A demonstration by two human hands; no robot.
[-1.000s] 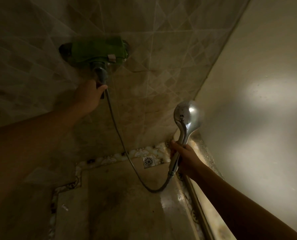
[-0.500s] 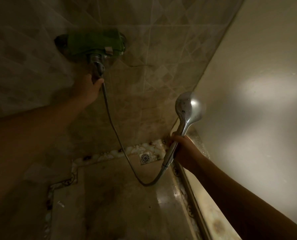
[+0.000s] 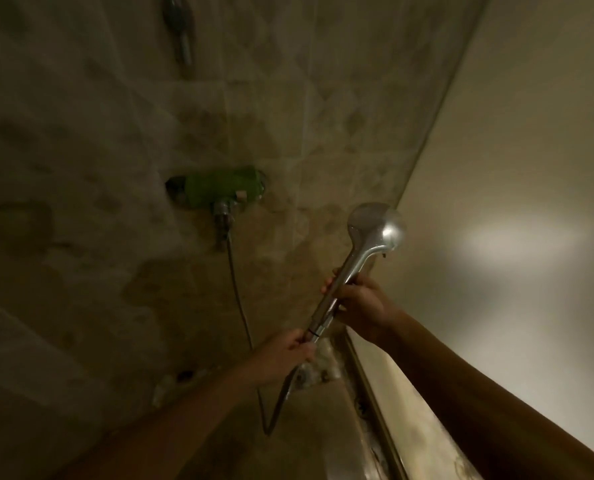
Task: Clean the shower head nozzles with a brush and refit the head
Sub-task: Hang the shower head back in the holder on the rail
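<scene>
The chrome shower head [image 3: 375,230] points up and to the right, its rounded back toward me and the nozzle face hidden. My right hand [image 3: 361,303] grips the middle of its handle. My left hand [image 3: 288,351] is closed on the hose nut at the handle's lower end. The metal hose [image 3: 242,306] loops down from there and rises to the wall tap [image 3: 224,188], which is wrapped in green cloth. No brush is in view.
A chrome wall bracket [image 3: 181,29] hangs on the tiled wall at the top. A pale glass or wall panel [image 3: 496,202] with a metal bottom rail closes off the right side. The dim tiled floor lies below.
My left hand left the tap's hose fitting and came down to the hose nut at the handle's end. The shower head was lifted, and the view tilted upward.
</scene>
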